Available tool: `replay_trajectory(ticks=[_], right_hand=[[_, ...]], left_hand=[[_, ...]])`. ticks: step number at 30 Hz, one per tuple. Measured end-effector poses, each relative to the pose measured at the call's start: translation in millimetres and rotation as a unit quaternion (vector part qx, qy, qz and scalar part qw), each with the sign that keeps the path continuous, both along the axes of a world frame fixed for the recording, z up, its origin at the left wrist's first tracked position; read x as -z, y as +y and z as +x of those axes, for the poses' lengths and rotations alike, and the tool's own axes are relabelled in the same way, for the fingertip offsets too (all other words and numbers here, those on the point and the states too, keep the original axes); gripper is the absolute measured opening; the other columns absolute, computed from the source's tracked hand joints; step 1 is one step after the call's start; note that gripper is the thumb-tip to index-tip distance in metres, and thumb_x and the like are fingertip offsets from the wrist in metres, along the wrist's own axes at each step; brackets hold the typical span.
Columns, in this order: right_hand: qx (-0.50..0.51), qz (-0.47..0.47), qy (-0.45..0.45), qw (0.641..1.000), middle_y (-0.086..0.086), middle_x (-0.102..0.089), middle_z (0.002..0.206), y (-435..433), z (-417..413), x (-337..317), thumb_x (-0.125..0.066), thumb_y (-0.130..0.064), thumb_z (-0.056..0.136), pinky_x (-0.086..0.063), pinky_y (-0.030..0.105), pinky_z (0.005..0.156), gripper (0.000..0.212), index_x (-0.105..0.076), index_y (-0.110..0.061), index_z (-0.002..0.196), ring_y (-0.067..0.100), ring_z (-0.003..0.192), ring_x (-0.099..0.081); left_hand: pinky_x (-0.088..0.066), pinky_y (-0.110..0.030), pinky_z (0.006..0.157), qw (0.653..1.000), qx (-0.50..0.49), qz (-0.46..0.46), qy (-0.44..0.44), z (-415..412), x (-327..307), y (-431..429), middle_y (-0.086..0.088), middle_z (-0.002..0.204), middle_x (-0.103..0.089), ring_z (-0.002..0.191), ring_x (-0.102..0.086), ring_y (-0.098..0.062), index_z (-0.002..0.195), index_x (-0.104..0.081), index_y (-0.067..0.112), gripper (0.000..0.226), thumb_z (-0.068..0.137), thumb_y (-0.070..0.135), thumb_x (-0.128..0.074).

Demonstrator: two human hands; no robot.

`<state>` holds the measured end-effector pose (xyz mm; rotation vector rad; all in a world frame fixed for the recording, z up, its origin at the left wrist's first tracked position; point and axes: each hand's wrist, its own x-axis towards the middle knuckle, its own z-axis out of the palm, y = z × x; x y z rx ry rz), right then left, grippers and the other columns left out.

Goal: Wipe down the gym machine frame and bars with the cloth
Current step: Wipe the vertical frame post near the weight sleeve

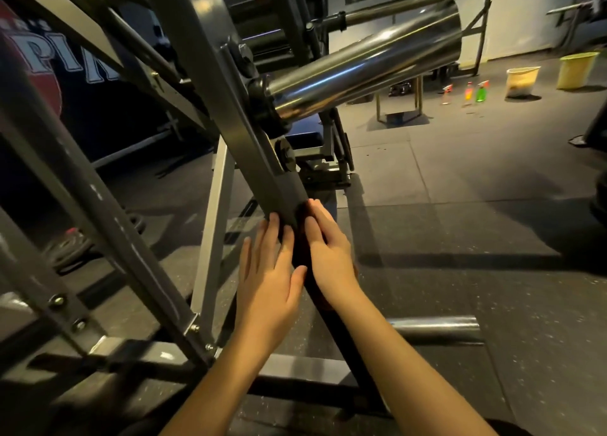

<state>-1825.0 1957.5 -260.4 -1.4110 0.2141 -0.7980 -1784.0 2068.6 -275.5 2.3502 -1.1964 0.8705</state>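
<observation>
A slanted dark grey bar (210, 57) of the gym machine runs from the top centre down to the floor frame. A dark matte cloth (289, 192) looks wrapped round the bar's lower part. My left hand (269, 284) lies flat against the bar's left side with its fingers straight, their tips on the cloth. My right hand (328, 255) presses the right side of the bar, fingers stretched upward along the cloth. Part of the cloth is hidden between and under my hands. A thick chrome weight sleeve (361, 64) sticks out to the right above them.
More grey frame beams (82, 189) cross on the left. A short steel peg (437, 327) lies low to the right of my arms. Far right on the rubber floor stand spray bottles (481, 92), a white bucket (522, 80) and a yellow bucket (576, 71).
</observation>
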Motion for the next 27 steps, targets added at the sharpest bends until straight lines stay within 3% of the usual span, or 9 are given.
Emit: replay_trajectory(ticks=[2, 5, 7, 11, 13, 16, 24, 27], right_hand=[[0.034, -0.031, 0.033, 0.998, -0.010, -0.047, 0.142, -5, 4, 15, -0.043, -0.038, 0.100, -0.038, 0.030, 0.109, 0.037, -0.051, -0.035, 0.136, -0.002, 0.128, -0.043], [0.098, -0.016, 0.142, 0.985, -0.007, -0.045, 0.134, -12, 8, 28, -0.043, -0.041, 0.100, -0.035, 0.014, 0.086, 0.037, -0.053, -0.027, 0.132, -0.008, 0.102, -0.043], [0.101, -0.022, 0.164, 0.981, -0.009, -0.044, 0.127, -14, 6, 31, -0.042, -0.036, 0.101, -0.036, 0.019, 0.090, 0.031, -0.058, -0.023, 0.124, -0.001, 0.104, -0.043], [0.081, 0.002, 0.112, 0.990, -0.015, -0.050, 0.119, -8, 3, 34, -0.046, -0.028, 0.099, -0.046, 0.039, 0.099, 0.022, -0.063, -0.029, 0.113, 0.008, 0.112, -0.053], [0.085, -0.009, 0.090, 0.992, -0.014, -0.056, 0.116, -12, -2, 33, -0.050, -0.020, 0.098, -0.047, 0.037, 0.100, 0.022, -0.065, -0.032, 0.110, 0.007, 0.113, -0.055], [0.116, -0.069, 0.089, 0.987, -0.007, -0.062, 0.114, -20, -4, 30, -0.054, -0.009, 0.095, -0.048, 0.034, 0.100, 0.027, -0.063, -0.026, 0.113, 0.004, 0.109, -0.058], [0.159, 0.009, 0.142, 0.977, 0.001, -0.068, 0.101, -17, 0, 31, -0.059, -0.015, 0.093, -0.051, 0.038, 0.093, 0.011, -0.068, -0.017, 0.099, 0.014, 0.099, -0.064], [0.102, -0.010, 0.045, 0.994, 0.000, -0.069, 0.105, -12, -10, 10, -0.060, -0.007, 0.092, -0.052, 0.030, 0.093, 0.017, -0.069, -0.019, 0.100, 0.010, 0.101, -0.065]], left_hand=[[-0.001, -0.037, 0.120, 1.000, 0.007, 0.003, -0.019, 2, 0, -1, -0.012, 0.158, -0.018, 0.147, -0.005, -0.020, 0.147, -0.031, 0.005, 0.060, 0.094, 0.034, -0.038], [0.002, -0.035, 0.121, 0.999, 0.014, -0.003, -0.036, 9, 6, -3, -0.012, 0.157, -0.016, 0.147, -0.006, -0.021, 0.146, -0.026, 0.007, 0.061, 0.093, 0.033, -0.039], [0.001, -0.036, 0.122, 0.999, 0.013, -0.012, -0.051, 14, 13, -6, -0.014, 0.157, -0.016, 0.148, -0.005, -0.022, 0.146, -0.025, 0.007, 0.061, 0.094, 0.034, -0.038], [-0.001, -0.040, 0.122, 0.995, 0.025, -0.023, -0.091, 23, 21, -9, -0.012, 0.161, -0.008, 0.151, 0.003, -0.021, 0.150, -0.019, 0.007, 0.056, 0.104, 0.040, -0.022], [-0.002, -0.040, 0.122, 0.994, 0.035, -0.030, -0.094, 24, 22, -10, -0.008, 0.164, 0.000, 0.151, 0.003, -0.021, 0.152, -0.017, 0.007, 0.057, 0.105, 0.041, -0.018], [-0.003, -0.040, 0.121, 0.996, 0.035, -0.042, -0.073, 20, 23, -12, -0.017, 0.156, -0.016, 0.151, 0.004, -0.020, 0.144, -0.028, 0.003, 0.056, 0.105, 0.042, -0.017], [-0.003, -0.037, 0.119, 0.995, 0.031, -0.073, -0.056, 13, 15, -16, -0.015, 0.154, -0.017, 0.150, 0.009, -0.016, 0.145, -0.025, 0.004, 0.062, 0.091, 0.032, -0.041], [-0.003, -0.037, 0.118, 0.996, 0.027, -0.063, -0.057, 12, 18, -15, -0.016, 0.155, -0.015, 0.149, -0.001, -0.023, 0.146, -0.024, 0.004, 0.065, 0.090, 0.032, -0.042]])
